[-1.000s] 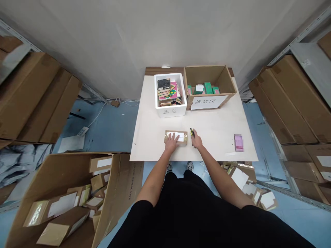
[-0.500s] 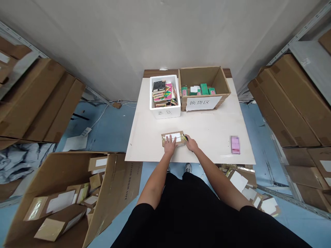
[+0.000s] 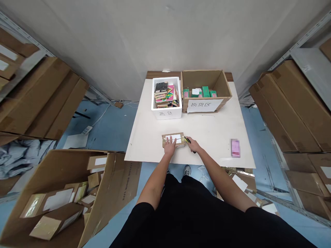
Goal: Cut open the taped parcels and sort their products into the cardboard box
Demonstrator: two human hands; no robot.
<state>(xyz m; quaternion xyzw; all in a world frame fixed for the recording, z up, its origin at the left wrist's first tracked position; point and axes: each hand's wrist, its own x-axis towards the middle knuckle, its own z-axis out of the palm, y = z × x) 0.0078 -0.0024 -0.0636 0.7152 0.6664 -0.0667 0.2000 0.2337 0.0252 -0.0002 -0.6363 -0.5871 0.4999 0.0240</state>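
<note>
View: head camera, looking forward and down at both forearms and the work board.

Change since the last frame: we see the utility knife (image 3: 188, 140) lying lower and flatter than half a second ago, its yellow-and-black body angled in toward the taped right end of the parcel (image 3: 173, 138). The left hand (image 3: 170, 146) sits on the parcel as before. The whole scene sits slightly lower in the view.

Counts: we count two hands, one parcel under them, one knife, one white foam box (image 3: 167, 113) packed with stacked retail packs, and one cardboard box (image 3: 205, 105) holding about five small packs, mostly green. We also count one pixelated pink item (image 3: 235, 148) on the white board (image 3: 212, 137) and at least six small labelled parcels in the open carton (image 3: 121, 182) on the floor. We cannot count the flat cartons on the shelving to either side.

Left grip: palm down, fingers spread, pressing on the parcel's white label.

Right grip: fingers closed around the knife, pinching it; the right hand (image 3: 193, 145) rests just beside the parcel.

Parcel position: flat on the board near its front edge, directly under the left hand, with the knife's front end at its right end. We cannot tell whether the blade touches the tape.
</note>
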